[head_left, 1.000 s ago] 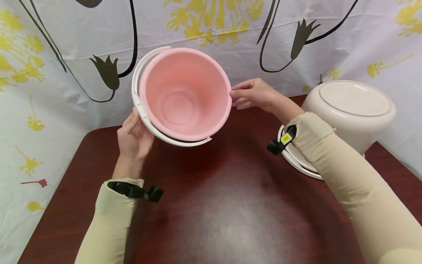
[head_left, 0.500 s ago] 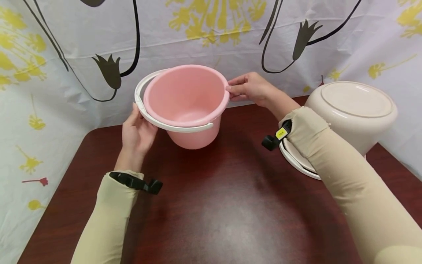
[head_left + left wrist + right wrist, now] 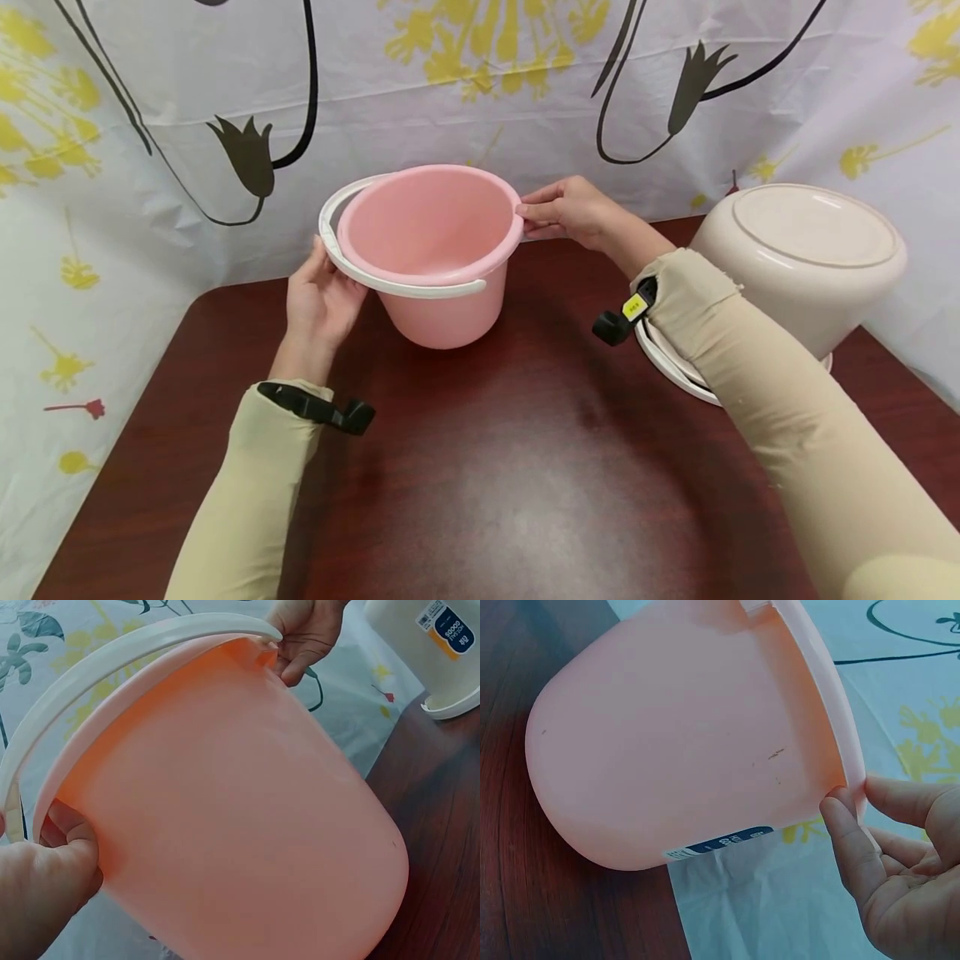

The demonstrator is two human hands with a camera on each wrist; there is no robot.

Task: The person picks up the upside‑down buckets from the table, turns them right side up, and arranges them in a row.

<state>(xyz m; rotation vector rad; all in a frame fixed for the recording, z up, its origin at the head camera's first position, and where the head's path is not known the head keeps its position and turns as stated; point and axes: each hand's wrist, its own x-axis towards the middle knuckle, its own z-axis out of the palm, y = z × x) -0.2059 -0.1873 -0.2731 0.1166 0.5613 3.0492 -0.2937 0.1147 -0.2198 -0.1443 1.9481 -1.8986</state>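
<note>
A pink bucket [image 3: 450, 321] with a white handle [image 3: 420, 291] is held at the back of the table, its mouth tipped toward me. My left hand [image 3: 321, 302] grips the left side of its rim, with fingers curled beneath the rim in the left wrist view and the thumb by the handle. On the opposite side, my right hand [image 3: 567, 214] pinches the rim between thumb and fingers. The handle lies down along the near side of the rim. A dark blue label [image 3: 735, 840] shows on the bucket's outer wall in the right wrist view.
A cream bucket [image 3: 795, 258] stands upside down at the right, partly behind my right forearm. Its white handle [image 3: 671, 367] lies on the dark red wooden table [image 3: 480, 467]. Behind the table hangs a white cloth [image 3: 450, 125] with yellow and grey flower prints.
The pink bucket has been lowered and turned more upright, so its outer wall now shows below the rim. Both hands keep their hold and have moved slightly with it.
</note>
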